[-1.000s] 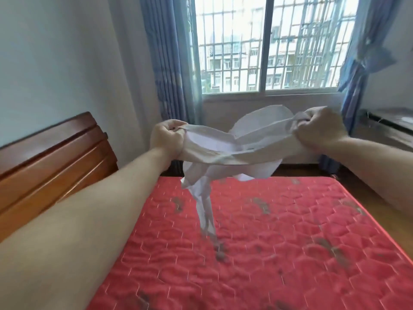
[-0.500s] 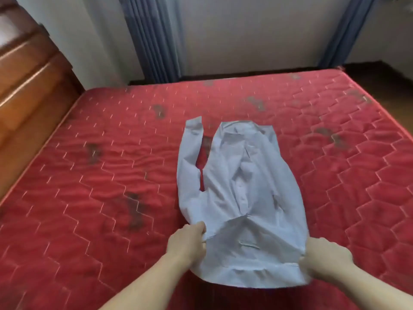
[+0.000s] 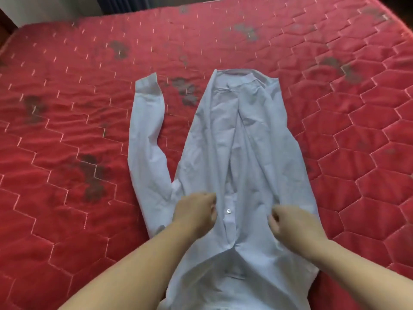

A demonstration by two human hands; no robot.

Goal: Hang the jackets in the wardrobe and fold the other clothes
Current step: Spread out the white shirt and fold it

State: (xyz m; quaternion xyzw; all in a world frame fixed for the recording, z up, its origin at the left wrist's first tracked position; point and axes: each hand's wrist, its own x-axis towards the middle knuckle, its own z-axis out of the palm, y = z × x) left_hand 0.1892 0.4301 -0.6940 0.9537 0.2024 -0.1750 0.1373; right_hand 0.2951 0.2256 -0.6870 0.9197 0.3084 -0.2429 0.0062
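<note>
Head view: pale blue shirt [image 3: 241, 153] lies flat on red quilted mattress [image 3: 78, 135], far end reaching toward mid-bed, near end running off bottom of frame btwn the forearms. Front faces up, placket open down the middle w/ one small button [image 3: 228, 210] showing. One sleeve [image 3: 146, 139] stretched out on the left side, apart from the body except where it joins near the left hand; cuff at far end. Other sleeve not visible.

Left hand [image 3: 196, 212] rests on shirt just left of placket, fingers curled in; looks like it pinches the front edge but can't tell for sure. Right hand [image 3: 290, 222] on shirt just right of placket, also curled into a loose fist, knuckles up; can't tell if cloth is actually caught in it. Hands are near each other, button strip btwn them.

Fabric wrinkled, esp. around the hands and near end. Mattress has dark grey blotches scattered over it. Curtain [image 3: 125, 3] edge at top left.
</note>
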